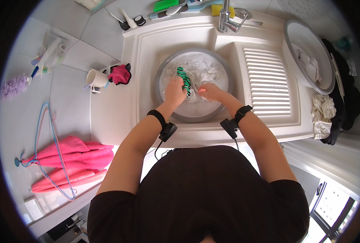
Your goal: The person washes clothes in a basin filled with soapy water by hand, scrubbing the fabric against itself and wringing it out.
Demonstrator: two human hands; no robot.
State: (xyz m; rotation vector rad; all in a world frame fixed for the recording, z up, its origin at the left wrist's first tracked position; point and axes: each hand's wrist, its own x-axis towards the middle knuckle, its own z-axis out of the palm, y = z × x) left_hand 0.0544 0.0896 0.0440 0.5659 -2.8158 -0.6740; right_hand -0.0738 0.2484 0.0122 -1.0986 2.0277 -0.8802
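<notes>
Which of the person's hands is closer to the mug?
Left. The left hand is right of the mug, at the basin; the right hand is farther right from it.

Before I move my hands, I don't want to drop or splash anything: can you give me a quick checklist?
1. Left hand on the green-and-black cloth: ok, fingers closed on it.
2. Right hand gripping something: cannot tell; its fingertips are hard to make out against the white cloth.
3. Round basin inside the sink: ok.
4. Black wrist devices outside the basin: ok, both.
5. Both hands away from the faucet: ok.
6. Basin bottom visible: not ok; cloudy, sudsy water hides it.
</notes>
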